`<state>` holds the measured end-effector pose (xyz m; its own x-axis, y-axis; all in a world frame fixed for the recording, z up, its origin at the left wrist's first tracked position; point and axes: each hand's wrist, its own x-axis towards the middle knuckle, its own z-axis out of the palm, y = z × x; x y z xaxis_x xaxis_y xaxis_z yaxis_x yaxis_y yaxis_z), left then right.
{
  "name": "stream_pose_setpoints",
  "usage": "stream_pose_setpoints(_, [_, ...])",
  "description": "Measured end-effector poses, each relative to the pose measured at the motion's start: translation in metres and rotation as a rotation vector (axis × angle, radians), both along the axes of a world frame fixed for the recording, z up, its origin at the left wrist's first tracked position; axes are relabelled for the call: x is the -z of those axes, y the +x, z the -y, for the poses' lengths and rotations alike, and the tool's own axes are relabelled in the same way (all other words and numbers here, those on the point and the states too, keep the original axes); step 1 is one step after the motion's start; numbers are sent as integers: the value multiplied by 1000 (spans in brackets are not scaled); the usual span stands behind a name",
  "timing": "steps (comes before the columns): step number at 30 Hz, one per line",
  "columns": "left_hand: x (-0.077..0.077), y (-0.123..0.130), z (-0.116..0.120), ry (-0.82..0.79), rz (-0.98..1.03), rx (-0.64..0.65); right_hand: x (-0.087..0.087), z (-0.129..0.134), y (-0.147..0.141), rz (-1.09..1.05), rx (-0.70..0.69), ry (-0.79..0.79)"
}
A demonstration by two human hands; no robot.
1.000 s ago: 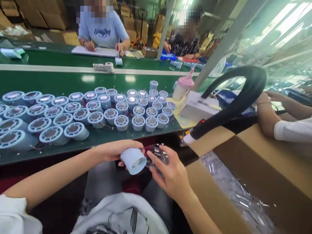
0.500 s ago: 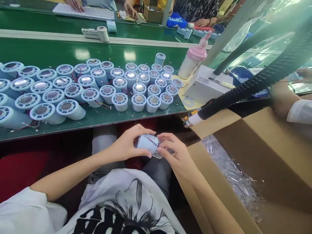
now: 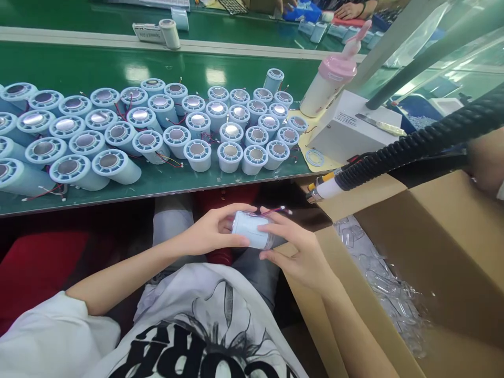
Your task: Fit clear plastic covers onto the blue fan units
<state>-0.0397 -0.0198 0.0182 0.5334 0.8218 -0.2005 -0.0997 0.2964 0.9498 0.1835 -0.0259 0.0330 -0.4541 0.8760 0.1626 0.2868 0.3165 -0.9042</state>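
Above my lap, my left hand [image 3: 214, 229] grips the left end of a light blue cylinder [image 3: 251, 230], thumb below and fingers above. My right hand [image 3: 297, 247] holds its right end, where a clear plastic piece is partly hidden by the fingers. Thin red and black wires [image 3: 275, 210] with small white connectors stick out above the cylinder. Beyond my hands, many similar blue cylinders [image 3: 116, 165] with round metal centres stand or lean in rows on the green table [image 3: 173, 185].
An open cardboard box [image 3: 425, 262] with clear plastic pieces [image 3: 378, 275] lies at the right. A black corrugated hose [image 3: 413, 139] crosses above it. A pink-lidded bottle [image 3: 328, 79] stands by a white device [image 3: 350, 128]. Another person's hand [image 3: 349, 10] is at the far side.
The cylinder has turned in my hands, and its wires now point up over its top edge instead of lying across its side. The view has shifted, with the far table edge higher.
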Motion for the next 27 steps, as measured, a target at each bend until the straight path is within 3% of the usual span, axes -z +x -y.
stream_pose_setpoints(2, [-1,-2,1,-21,6,26,1,4,1,86,-2,127])
stream_pose_setpoints(4, [-3,-4,2,16,-18,56,3,7,2,60,-7,128])
stream_pose_setpoints(11, [-9,-8,2,261,-92,120,1,9,7,-40,-12,-144])
stream_pose_setpoints(27, [-6,-11,2,503,-180,142,-9,9,3,-221,3,-528])
